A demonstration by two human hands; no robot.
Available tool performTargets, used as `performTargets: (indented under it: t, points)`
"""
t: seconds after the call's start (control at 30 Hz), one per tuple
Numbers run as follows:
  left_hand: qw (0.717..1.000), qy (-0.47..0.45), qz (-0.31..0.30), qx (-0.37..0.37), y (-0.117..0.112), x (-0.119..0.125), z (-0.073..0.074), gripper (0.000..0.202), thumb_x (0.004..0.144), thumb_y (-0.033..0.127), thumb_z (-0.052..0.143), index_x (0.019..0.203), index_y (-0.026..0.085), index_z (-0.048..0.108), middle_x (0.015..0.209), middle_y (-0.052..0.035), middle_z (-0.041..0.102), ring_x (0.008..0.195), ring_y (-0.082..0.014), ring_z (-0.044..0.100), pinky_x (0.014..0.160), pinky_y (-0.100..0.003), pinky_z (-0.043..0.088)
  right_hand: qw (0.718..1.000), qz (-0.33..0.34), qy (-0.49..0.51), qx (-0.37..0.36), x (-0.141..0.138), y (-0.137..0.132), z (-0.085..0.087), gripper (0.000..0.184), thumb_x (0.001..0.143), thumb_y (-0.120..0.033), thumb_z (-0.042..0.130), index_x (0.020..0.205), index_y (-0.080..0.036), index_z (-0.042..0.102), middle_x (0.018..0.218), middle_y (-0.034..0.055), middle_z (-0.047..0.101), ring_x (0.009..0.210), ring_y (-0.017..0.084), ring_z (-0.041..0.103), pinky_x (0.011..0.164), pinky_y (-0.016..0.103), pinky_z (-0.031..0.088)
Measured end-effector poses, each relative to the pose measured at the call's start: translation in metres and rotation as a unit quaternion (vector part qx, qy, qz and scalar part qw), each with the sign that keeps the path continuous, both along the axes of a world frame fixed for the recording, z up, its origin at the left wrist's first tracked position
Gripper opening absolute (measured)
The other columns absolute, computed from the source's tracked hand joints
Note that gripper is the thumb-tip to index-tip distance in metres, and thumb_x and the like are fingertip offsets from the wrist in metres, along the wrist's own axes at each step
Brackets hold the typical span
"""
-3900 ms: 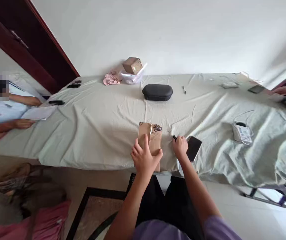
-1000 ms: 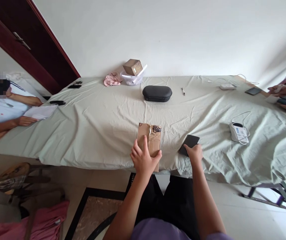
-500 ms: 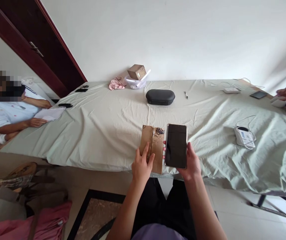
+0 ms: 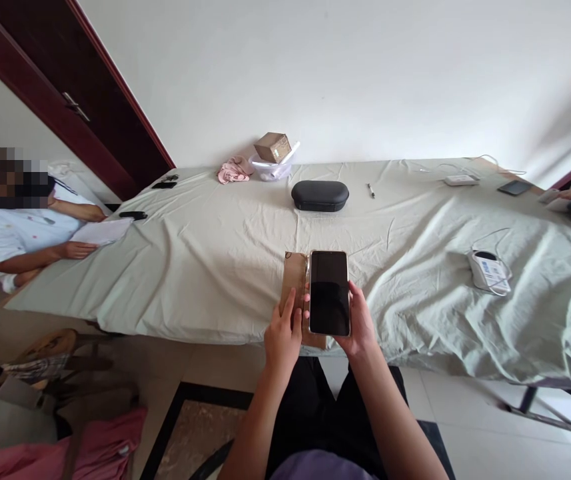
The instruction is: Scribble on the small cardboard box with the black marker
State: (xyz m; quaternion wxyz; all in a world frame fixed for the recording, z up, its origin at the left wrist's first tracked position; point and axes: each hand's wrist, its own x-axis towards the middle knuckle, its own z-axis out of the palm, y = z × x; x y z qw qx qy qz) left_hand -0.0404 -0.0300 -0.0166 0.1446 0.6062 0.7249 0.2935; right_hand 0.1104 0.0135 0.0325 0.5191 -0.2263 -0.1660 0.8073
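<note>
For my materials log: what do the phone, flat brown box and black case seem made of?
Phone: probably glass front, glossy and reflective. Flat brown box: likely matte cardboard, from its dull tan surface. Black case: smooth, low-sheen, rounded shell; plastic or coated fabric, unclear.

Plain room; cloth-covered table (image 4: 215,267); door (image 4: 105,113)

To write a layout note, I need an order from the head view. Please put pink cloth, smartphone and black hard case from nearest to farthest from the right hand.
1. Smartphone: in the right hand.
2. Black hard case: ahead, slightly left.
3. Pink cloth: farther ahead, farther left.
</note>
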Motion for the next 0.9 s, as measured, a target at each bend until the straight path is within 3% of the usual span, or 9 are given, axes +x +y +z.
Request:
performTargets:
  t: [0.2,0.43,0.7,0.9]
  points:
    - [1.0,-0.006,-0.004,-0.025,0.001,-0.001,0.002,0.052,0.109,0.042,0.039,0.16,0.035,0.043,0.146,-0.0111,0.063,0.108,-0.0262,0.073,0.081,-0.032,0.059,1.0,0.019,0.013,-0.019,0.007,-0.004,0.001,0.043,0.099,-0.051,0.056,0.122,-0.018,0.072,0.116,0.0122,0.078,0.112,0.034,0.074,0.095,0.053,0.064]
    - [1.0,-0.011,0.008,-0.002,0.001,-0.001,-0.005,0.05,0.109,0.042,0.037,0.158,0.035,0.047,0.143,-0.0123,0.064,0.105,-0.0281,0.073,0.08,-0.034,0.057,0.999,0.04,0.01,0.017,0.012,-0.007,0.009,0.051,0.103,-0.049,0.048,0.128,-0.011,0.07,0.121,0.0172,0.076,0.097,0.032,0.077,0.083,0.051,0.067]
    - [0.999,-0.03,-0.003,-0.014,0.0,-0.002,-0.001,0.053,0.109,0.044,0.038,0.16,0.034,0.045,0.147,-0.0124,0.061,0.11,-0.0307,0.072,0.081,-0.037,0.057,0.997,0.052,0.014,-0.056,0.007,-0.005,0.002,0.046,0.102,-0.05,0.048,0.126,-0.016,0.069,0.115,0.015,0.078,0.105,0.033,0.076,0.089,0.053,0.065]
    - [0.999,-0.029,-0.006,-0.022,-0.001,-0.003,0.0,0.052,0.109,0.043,0.039,0.16,0.035,0.043,0.149,-0.0117,0.06,0.11,-0.0292,0.072,0.084,-0.036,0.057,0.995,0.008,0.002,-0.099,0.001,-0.005,0.004,0.04,0.104,-0.046,0.048,0.124,-0.018,0.067,0.113,0.0124,0.078,0.105,0.032,0.077,0.091,0.054,0.064]
